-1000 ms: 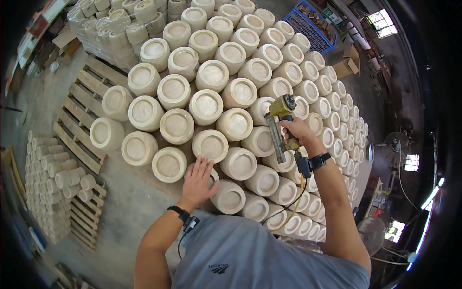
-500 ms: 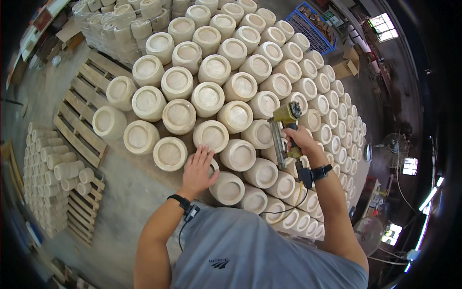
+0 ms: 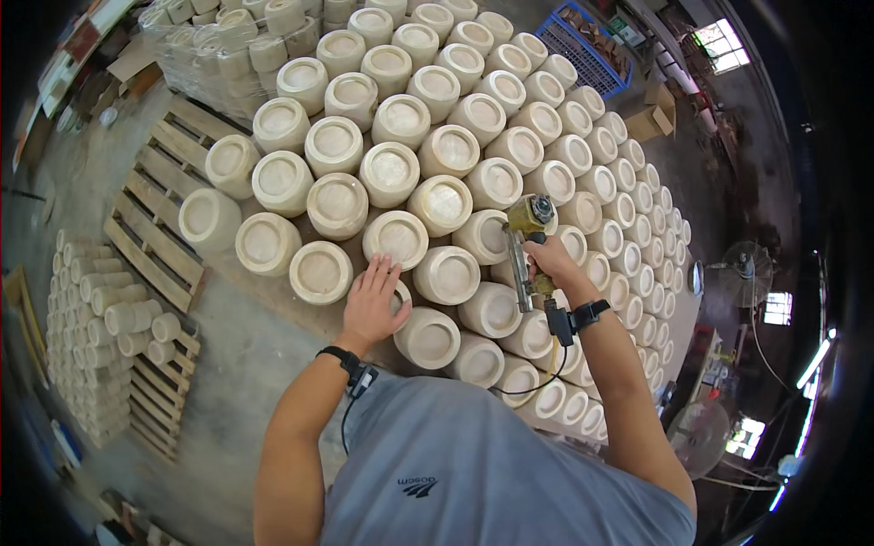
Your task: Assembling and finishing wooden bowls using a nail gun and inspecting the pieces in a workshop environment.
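My left hand (image 3: 371, 305) lies with fingers stretched out over a pale, barrel-shaped wooden piece (image 3: 401, 296), hiding most of it. Its fingertips reach the near rim of another such piece (image 3: 396, 238), which has a round recessed top. In my right hand (image 3: 553, 259) is a yellow-and-black nail gun (image 3: 528, 218), held by its grip with the long metal magazine pointing down toward me. The gun hangs over the rows of pieces to the right of my left hand; I cannot tell whether its nose touches one. Black wrist straps with small boxes sit on both wrists.
Many similar pieces stand upright in tight rows ahead. Wooden pallets (image 3: 150, 241) lie on the floor at left, near a stack of smaller pieces (image 3: 91, 318). Farther back are a wrapped stack (image 3: 205, 55), a blue crate (image 3: 583, 50) and a cardboard box (image 3: 651, 116). Fans (image 3: 746, 264) stand at right.
My right hand has moved a little left and nearer to me with the nail gun. My left hand stays on the same piece.
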Action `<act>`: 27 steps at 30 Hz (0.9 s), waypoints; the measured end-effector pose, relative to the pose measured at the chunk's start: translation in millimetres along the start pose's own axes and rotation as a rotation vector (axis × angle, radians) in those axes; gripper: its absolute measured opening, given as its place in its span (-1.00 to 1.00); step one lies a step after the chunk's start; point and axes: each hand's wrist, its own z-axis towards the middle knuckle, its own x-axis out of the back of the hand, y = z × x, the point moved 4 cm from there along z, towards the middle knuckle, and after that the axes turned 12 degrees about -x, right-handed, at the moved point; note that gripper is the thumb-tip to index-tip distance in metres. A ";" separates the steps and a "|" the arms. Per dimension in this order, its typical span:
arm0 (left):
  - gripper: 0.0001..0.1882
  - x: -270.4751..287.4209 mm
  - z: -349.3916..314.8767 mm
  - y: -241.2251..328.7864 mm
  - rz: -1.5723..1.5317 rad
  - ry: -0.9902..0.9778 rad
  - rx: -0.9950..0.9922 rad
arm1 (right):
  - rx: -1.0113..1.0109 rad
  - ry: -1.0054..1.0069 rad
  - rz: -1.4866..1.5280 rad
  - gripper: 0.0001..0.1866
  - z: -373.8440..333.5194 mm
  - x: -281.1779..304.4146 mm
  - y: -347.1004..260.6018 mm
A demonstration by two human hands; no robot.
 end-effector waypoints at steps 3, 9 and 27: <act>-0.21 -0.3 -2.1 -2.3 0.006 -0.022 -0.002 | 0.015 -0.053 0.035 -0.76 -11.1 -6.2 -1.7; -0.23 2.1 0.2 0.0 0.028 0.018 -0.008 | -0.021 -0.117 0.028 -0.79 -45.1 -23.0 -3.2; -0.25 -2.6 -4.0 -3.8 0.044 0.039 -0.006 | 0.035 -0.219 0.033 -0.78 -77.5 -57.9 15.6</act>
